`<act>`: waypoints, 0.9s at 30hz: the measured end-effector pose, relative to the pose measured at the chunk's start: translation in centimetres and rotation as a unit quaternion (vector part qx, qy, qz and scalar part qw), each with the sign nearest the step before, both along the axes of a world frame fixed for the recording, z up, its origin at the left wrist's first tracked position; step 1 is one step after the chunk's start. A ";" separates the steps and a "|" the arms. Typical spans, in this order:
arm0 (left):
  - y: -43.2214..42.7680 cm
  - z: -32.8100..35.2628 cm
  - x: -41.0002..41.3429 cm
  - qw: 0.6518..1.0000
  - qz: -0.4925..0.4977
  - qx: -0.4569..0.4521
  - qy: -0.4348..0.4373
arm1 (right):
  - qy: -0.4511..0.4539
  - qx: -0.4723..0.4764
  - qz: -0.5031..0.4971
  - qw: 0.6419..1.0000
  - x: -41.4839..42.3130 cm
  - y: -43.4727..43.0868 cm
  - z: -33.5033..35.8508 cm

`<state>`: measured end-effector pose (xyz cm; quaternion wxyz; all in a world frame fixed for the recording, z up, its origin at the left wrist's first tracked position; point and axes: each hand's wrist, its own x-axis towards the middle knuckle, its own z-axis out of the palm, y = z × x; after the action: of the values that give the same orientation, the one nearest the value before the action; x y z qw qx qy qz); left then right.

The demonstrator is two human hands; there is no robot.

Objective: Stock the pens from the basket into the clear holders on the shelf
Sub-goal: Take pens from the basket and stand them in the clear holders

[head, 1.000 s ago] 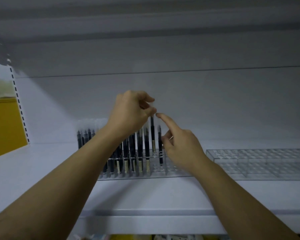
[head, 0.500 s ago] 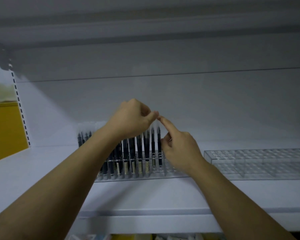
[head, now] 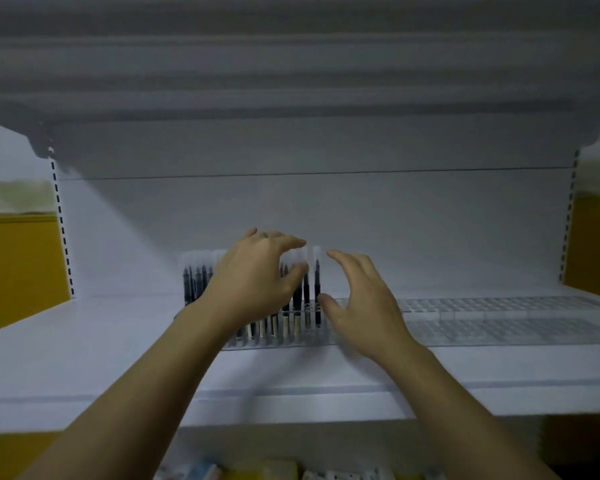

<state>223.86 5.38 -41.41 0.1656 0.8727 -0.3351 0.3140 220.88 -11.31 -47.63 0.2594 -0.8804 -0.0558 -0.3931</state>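
Observation:
A clear holder (head: 284,341) on the white shelf (head: 84,358) holds several dark pens (head: 192,284) with frosted caps, standing upright in rows. The rightmost pen (head: 317,289) stands between my two hands. My left hand (head: 257,282) hovers in front of the pens, fingers spread and loosely bent, holding nothing. My right hand (head: 361,303) is just right of the last pen, fingers spread and empty. A second clear holder (head: 506,317) with an empty grid lies to the right. The basket is out of view.
A shelf board overhangs above. Perforated uprights (head: 61,230) stand at both sides, with yellow panels (head: 14,268) beyond. Packaged goods (head: 257,471) show on a lower level under the shelf's front edge.
Both hands pinched at the top of a pen earlier; the pen now stands in the holder and both hands have let go and spread apart, drawing back.

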 end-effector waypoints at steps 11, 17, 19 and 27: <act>1.4 -7.6 -6.9 0.997 -0.060 -0.045 -0.024 | -0.064 -0.024 -0.042 0.997 -8.5 1.2 -4.2; 0.5 -14.8 -9.4 0.995 -0.073 -0.067 -0.001 | -0.093 -0.011 -0.050 0.994 -12.2 1.3 -11.3; 0.1 -17.5 -10.0 0.995 -0.076 -0.060 0.012 | -0.055 -0.006 -0.059 0.997 -13.0 1.2 -14.4; -1.5 -30.2 -10.6 0.979 -0.042 0.011 0.199 | 0.205 0.007 -0.081 0.975 -13.7 0.1 -26.7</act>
<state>213.27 3.89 -71.62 0.2326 0.9046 -0.3353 0.1237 207.15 -11.25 -74.30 0.2390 -0.9420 0.0725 -0.2243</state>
